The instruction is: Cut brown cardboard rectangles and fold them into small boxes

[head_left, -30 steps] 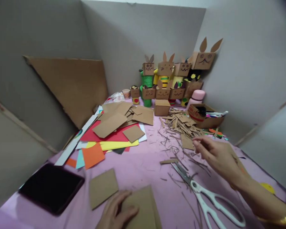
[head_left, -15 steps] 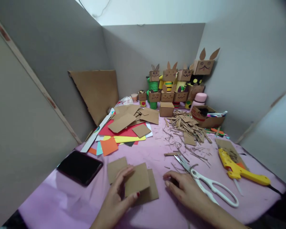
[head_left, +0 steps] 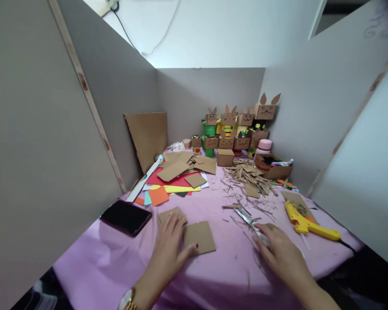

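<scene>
My left hand lies flat with its fingers stretched over a square cardboard piece. Its thumb reaches over the lower edge of a second cardboard square, which lies flat on the cloth. On the right, my right hand is closed around the handles of a pair of white-handled scissors. The blades point away to the upper left and appear to rest on the table; most of the handles are hidden under the hand.
A phone lies left of my hands. Beyond are stacked cardboard sheets, coloured paper and a heap of cardboard scraps. A yellow glue gun lies far right. Cardboard animal figures stand at the back.
My right hand has moved right onto the scissors' handles. My left hand has put the raised cardboard square down and now lies flat. The view has tilted upward.
</scene>
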Available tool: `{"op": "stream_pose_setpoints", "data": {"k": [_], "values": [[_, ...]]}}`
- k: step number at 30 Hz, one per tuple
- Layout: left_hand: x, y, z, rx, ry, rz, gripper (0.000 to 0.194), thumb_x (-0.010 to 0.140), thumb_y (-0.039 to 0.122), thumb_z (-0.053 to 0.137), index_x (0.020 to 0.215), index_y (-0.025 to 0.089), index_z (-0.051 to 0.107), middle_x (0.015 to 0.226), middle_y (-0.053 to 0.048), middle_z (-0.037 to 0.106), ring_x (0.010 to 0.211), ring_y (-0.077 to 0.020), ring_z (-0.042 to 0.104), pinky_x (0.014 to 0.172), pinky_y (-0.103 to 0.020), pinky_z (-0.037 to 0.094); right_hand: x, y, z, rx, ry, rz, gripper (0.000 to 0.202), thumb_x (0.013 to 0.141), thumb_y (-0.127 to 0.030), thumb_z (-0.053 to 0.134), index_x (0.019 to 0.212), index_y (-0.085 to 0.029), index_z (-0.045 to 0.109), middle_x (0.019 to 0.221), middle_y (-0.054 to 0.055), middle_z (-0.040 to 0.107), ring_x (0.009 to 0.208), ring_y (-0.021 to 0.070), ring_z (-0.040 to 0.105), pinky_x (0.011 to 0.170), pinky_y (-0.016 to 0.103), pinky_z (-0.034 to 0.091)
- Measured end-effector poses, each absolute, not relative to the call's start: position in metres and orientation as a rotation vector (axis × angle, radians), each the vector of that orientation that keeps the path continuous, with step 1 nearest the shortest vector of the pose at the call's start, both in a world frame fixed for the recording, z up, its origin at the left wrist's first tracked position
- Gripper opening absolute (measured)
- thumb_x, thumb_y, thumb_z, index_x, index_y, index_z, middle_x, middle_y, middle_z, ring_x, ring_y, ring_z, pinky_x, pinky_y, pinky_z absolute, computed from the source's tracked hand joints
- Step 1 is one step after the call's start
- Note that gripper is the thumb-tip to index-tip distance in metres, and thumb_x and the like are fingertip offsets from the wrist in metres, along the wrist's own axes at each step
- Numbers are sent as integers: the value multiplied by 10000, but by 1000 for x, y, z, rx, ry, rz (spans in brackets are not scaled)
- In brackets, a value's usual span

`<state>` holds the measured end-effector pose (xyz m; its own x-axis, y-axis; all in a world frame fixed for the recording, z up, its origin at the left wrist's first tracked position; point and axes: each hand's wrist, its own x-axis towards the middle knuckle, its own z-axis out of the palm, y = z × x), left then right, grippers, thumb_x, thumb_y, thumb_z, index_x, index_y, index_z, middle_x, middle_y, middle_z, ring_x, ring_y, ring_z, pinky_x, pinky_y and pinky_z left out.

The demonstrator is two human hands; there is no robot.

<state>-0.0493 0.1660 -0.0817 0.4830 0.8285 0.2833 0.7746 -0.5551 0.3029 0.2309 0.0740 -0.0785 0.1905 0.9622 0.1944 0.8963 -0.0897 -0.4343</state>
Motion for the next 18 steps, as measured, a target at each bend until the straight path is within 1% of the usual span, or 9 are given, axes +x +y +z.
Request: {"op": "stream_pose_setpoints", "data": {"k": [3,6,8,11,13,14,15,16,18], "values": [[-40,159,-79,2603,1320,530,706,715,468,620,1310,138,433,1392,-218,430,1319,-402,286,1036,-647,186,258,59,-94,-2114,-1730,67,473,848,-386,399,1166,-62,533,1138,216,554,1016,360,535,856,511,429],[-35,153,-72,2606,1274,543,640,703,398,651,1278,176,478,1273,-187,552,1216,-371,436,1021,-604,253,265,50,-101,-2091,-1727,22,484,852,-384,396,1175,-50,535,1182,240,506,1054,356,520,883,493,424],[-32,146,-65,2608,1261,584,669,698,379,660,1295,155,457,1235,-197,557,1144,-360,486,996,-562,314,257,46,-98,-2075,-1696,-26,490,855,-384,393,1182,-46,530,1200,251,478,1100,363,488,911,493,404],[-28,129,-55,2624,1186,668,728,738,391,624,1367,159,341,1312,-193,472,1193,-326,435,1018,-497,325,231,41,-85,-1970,-1634,-18,475,862,-406,385,1166,-72,534,1216,222,482,1135,324,468,970,458,360],[-25,115,-52,2579,1044,776,756,752,371,619,1394,177,270,1355,-186,415,1257,-297,373,1046,-453,314,207,37,-74,-1713,-1558,295,467,845,-447,439,1168,-121,518,1164,172,552,1067,275,526,932,406,397],[-23,108,-52,2541,943,842,767,740,341,639,1395,207,264,1353,-176,413,1267,-293,365,1051,-455,310,196,35,-70,-1575,-1525,549,450,832,-476,460,1127,-143,528,1028,128,614,888,234,594,798,357,466],[-22,101,-53,2500,844,901,786,716,307,670,1390,255,269,1356,-157,409,1275,-293,358,1051,-457,312,185,33,-66,-1415,-1508,804,401,833,-504,457,1000,-155,562,863,79,639,759,197,605,690,306,478],[-20,95,-55,2440,755,967,830,689,276,697,1391,306,255,1389,-134,377,1301,-298,327,1058,-463,301,176,30,-63,-1317,-1425,987,408,822,-551,449,825,-161,570,682,27,609,614,158,576,573,262,452],[-18,86,-57,2191,683,1113,927,638,310,745,1396,359,214,1479,-100,271,1350,-314,241,1078,-476,259,164,25,-59,-1214,-1299,1131,435,790,-597,480,713,-172,525,562,-30,542,500,105,512,503,220,399]]}}
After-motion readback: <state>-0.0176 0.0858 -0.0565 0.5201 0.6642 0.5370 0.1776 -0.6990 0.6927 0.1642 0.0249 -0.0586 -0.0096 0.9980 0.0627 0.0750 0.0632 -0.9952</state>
